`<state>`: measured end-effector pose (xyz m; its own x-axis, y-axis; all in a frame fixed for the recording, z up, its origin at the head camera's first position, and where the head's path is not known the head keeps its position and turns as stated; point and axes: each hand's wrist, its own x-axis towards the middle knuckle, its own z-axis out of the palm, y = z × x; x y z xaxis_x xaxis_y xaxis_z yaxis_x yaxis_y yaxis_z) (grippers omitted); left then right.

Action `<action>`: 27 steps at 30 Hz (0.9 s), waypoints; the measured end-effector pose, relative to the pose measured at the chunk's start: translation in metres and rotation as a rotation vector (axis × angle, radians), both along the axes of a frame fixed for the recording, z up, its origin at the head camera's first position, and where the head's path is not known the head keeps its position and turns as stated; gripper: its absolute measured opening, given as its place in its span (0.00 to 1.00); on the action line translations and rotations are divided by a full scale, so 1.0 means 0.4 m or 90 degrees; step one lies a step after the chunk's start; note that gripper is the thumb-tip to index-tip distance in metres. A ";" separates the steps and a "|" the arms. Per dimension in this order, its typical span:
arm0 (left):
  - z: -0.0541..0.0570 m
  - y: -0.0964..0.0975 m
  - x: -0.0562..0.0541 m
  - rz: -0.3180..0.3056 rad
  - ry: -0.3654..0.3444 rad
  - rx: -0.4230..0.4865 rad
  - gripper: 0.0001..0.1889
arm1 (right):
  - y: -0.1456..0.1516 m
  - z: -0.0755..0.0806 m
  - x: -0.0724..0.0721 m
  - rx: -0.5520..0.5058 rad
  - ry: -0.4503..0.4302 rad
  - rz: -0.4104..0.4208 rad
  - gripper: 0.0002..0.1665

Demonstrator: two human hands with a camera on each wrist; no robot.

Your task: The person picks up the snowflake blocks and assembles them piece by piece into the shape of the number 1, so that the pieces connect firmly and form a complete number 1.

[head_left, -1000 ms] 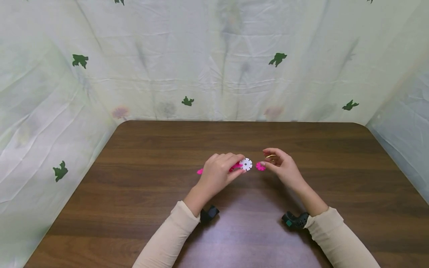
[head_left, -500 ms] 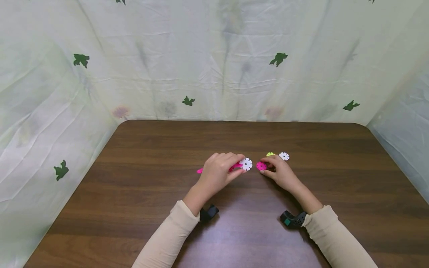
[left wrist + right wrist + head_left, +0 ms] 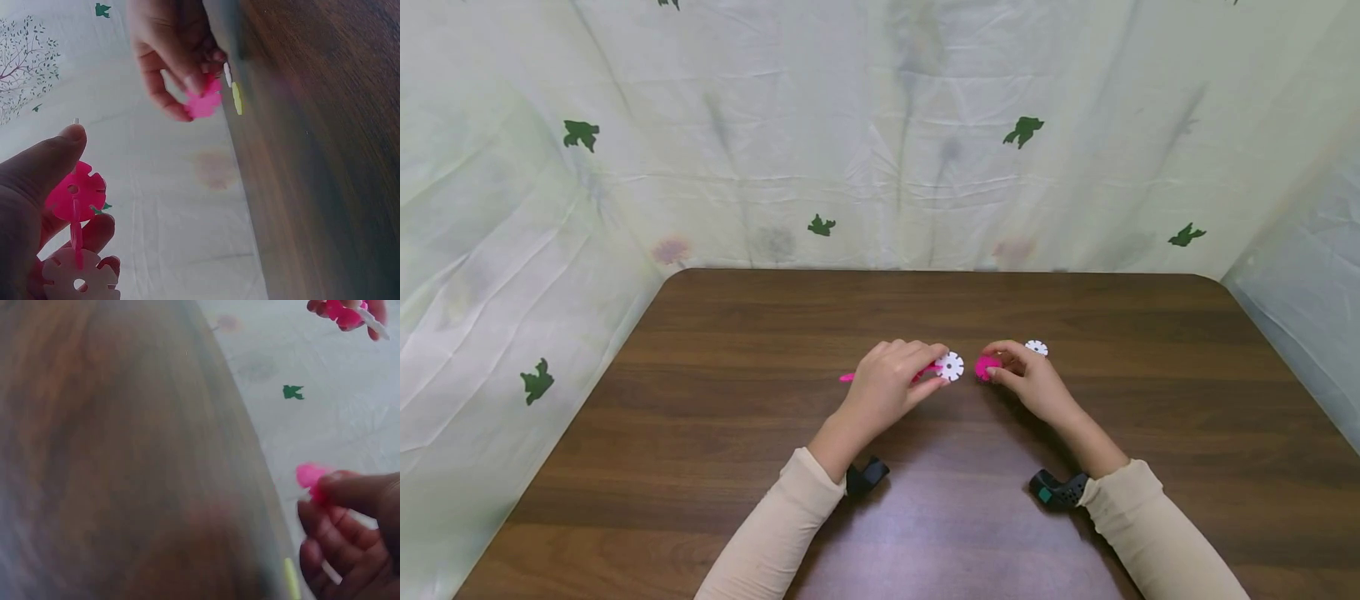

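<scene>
My left hand (image 3: 891, 383) grips a chain of flat notched discs slotted together. A white notched disc (image 3: 950, 367) stands out past its fingertips, and a pink disc (image 3: 78, 190) shows between thumb and fingers in the left wrist view. The chain's pink far end (image 3: 847, 377) pokes out on the left; the palm hides its middle. Across a small gap, my right hand (image 3: 1036, 382) pinches a single pink notched disc (image 3: 986, 367) between thumb and finger. In the right wrist view this pink disc (image 3: 312, 475) is blurred and partly covered by the thumb.
Beyond my right hand a white notched disc (image 3: 1037, 347) lies on the brown wooden table (image 3: 760, 325). A yellow disc (image 3: 237, 99) lies near it in the left wrist view, hidden in the head view. A pale cloth (image 3: 865, 167) hangs behind the table's far edge.
My right hand has turned the pink disc between its fingers and regripped it. The white and yellow discs came into view, then the hand covered the yellow one. My left hand stays nearly still.
</scene>
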<state>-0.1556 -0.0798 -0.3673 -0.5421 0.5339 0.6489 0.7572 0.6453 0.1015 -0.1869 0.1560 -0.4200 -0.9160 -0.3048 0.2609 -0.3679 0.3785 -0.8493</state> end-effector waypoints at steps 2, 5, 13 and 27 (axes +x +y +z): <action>0.000 0.000 0.000 -0.001 -0.003 0.001 0.18 | -0.002 0.017 0.005 -0.055 -0.029 0.006 0.15; 0.001 -0.001 0.000 -0.003 -0.005 0.003 0.18 | -0.005 0.044 0.018 -0.108 -0.046 0.017 0.13; 0.002 -0.002 0.001 0.002 -0.014 -0.010 0.18 | -0.021 0.086 0.048 -0.092 -0.015 0.036 0.08; 0.003 -0.001 0.001 -0.003 -0.013 -0.026 0.17 | -0.062 0.169 0.113 -0.035 0.138 0.051 0.07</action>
